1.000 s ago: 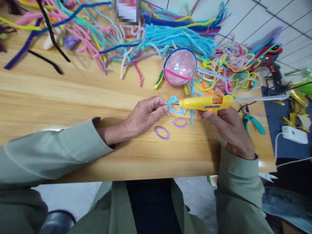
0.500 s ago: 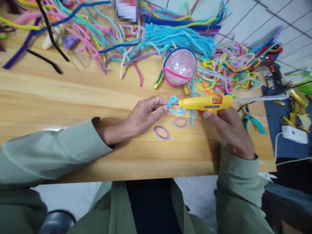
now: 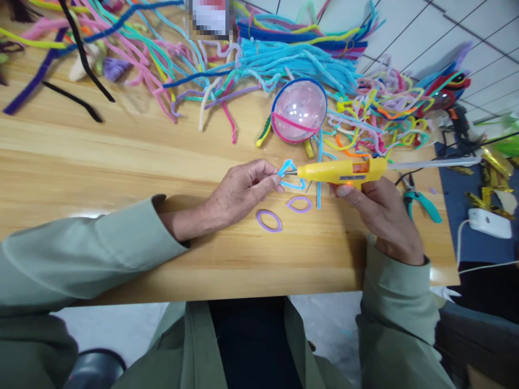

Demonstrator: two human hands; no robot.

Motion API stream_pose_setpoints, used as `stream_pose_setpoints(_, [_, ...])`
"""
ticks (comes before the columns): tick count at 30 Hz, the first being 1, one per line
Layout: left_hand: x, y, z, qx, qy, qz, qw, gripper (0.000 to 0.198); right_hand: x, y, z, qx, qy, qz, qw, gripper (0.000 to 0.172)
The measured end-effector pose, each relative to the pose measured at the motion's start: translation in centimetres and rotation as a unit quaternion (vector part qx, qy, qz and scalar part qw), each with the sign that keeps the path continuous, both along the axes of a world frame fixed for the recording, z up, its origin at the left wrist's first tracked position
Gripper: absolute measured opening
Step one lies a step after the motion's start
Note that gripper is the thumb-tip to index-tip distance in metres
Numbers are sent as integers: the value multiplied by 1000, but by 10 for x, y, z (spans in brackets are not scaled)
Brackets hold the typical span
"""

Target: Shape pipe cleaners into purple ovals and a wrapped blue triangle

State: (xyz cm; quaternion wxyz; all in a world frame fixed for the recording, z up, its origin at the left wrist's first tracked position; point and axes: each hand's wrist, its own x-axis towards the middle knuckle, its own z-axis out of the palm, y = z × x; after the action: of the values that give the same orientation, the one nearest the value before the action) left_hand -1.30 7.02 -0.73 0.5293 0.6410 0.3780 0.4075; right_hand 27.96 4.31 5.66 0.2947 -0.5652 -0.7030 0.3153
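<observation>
One clear, rounded plastic dome [image 3: 299,105] is sitting at eleven o'clock from the glue gun [image 3: 343,170], a pink strip crossing it (inside or outside cannot be told). The left hand [image 3: 241,190] is pinching one bent, fuzzy blue stem [image 3: 288,163], thumb and fingertips closed. The right hand [image 3: 383,213] is gripping the yellow gun, fingers curling about its handle, the metal nozzle pointing at the stem beside the left fingertips. Two pointed purple ovals [image 3: 267,212] are lying between five and seven o'clock from the stem.
</observation>
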Motion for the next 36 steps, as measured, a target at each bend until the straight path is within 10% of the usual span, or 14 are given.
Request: stream_pose_setpoints(36, [1, -1, 0, -7, -4, -2, 1000, 23, 0, -2, 0, -14, 15, -7, 1000, 27])
